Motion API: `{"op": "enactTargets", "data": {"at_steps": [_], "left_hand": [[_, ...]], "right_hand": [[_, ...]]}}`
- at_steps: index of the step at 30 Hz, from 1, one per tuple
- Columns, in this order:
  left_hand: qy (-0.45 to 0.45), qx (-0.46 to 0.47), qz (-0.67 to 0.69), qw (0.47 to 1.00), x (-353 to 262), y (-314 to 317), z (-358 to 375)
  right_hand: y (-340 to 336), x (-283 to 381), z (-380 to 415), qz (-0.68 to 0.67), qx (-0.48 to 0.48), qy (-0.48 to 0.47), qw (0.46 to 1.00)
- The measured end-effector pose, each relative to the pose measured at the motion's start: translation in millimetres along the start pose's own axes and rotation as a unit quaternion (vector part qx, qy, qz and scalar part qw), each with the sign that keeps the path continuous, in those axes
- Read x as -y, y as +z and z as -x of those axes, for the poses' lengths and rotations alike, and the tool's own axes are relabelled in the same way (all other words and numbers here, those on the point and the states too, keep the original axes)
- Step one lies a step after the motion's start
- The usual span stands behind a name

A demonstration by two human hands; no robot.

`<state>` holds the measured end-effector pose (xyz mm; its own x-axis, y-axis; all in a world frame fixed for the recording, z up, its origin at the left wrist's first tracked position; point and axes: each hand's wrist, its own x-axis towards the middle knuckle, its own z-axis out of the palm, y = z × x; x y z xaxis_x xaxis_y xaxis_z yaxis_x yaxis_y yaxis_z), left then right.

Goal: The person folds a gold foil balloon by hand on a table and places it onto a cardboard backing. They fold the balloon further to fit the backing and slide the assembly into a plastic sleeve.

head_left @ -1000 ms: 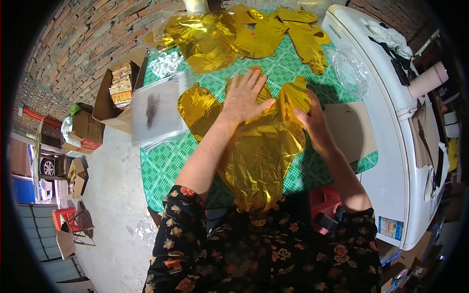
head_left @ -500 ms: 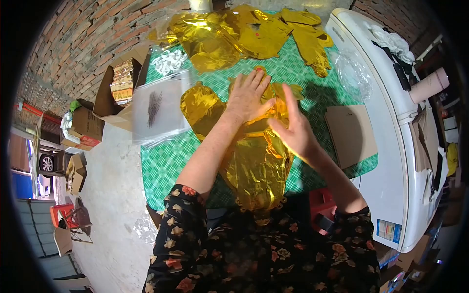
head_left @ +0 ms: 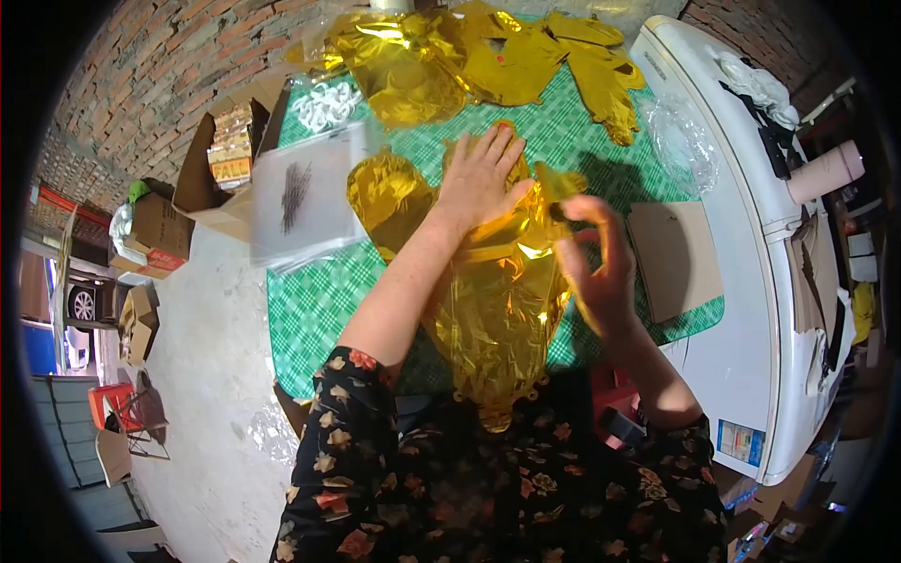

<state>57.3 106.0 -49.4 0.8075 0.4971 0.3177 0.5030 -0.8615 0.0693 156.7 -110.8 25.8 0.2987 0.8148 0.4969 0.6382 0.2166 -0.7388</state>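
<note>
A shiny gold foil piece (head_left: 497, 319) lies on the green checked table (head_left: 310, 324), its narrow end at the front edge near my body. My left hand (head_left: 481, 178) rests flat on its upper part with the fingers spread. At its right side, my right hand (head_left: 601, 258) has curled fingers and a raised thumb, pinched at a gold foil flap (head_left: 560, 183). A rounded gold lobe (head_left: 389, 197) sticks out left of my left forearm.
More gold foil pieces (head_left: 404, 70) lie along the table's back. White rings (head_left: 326, 105) and clear plastic bags (head_left: 305, 197) are at the left, a cardboard sheet (head_left: 674, 258) at the right. Beyond stand an open box (head_left: 202, 174) and a white appliance (head_left: 741, 281) with a pink bottle (head_left: 826, 172).
My right hand has moved slightly right, and its fingers have curled in at the foil's right flap. My left hand stays flat on the foil.
</note>
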Motion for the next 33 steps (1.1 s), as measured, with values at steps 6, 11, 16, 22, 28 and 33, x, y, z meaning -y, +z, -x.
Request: {"op": "enactTargets", "data": {"at_steps": [6, 11, 16, 22, 28, 33], "left_hand": [[-0.001, 0.000, -0.013, 1.000, 0.9, 2.1, -0.6], [-0.005, 0.008, -0.006, 1.000, 0.8, 2.6, -1.1], [-0.004, 0.004, 0.004, 1.000, 2.0, 3.6, -1.9], [-0.003, 0.001, 0.012, 1.000, 1.3, 0.2, -1.5], [-0.007, 0.006, 0.006, 1.000, 1.0, -0.1, -2.4], [-0.013, 0.013, -0.004, 1.000, -0.1, 0.2, -1.5]], "right_hand": [[-13.9, -16.2, 67.8, 0.177, 0.028, 0.063, 0.982], [-15.8, -28.0, 80.3, 0.316, -0.065, 0.127, 0.938], [-8.4, -29.7, 65.1, 0.424, -0.019, 0.110, 0.899], [7.1, -54.1, 28.9, 0.430, -0.051, 0.129, 0.892], [0.7, -58.8, 16.0, 0.364, 0.024, 0.174, 0.915], [-0.9, -56.3, 11.5, 0.333, 0.004, 0.135, 0.933]]}}
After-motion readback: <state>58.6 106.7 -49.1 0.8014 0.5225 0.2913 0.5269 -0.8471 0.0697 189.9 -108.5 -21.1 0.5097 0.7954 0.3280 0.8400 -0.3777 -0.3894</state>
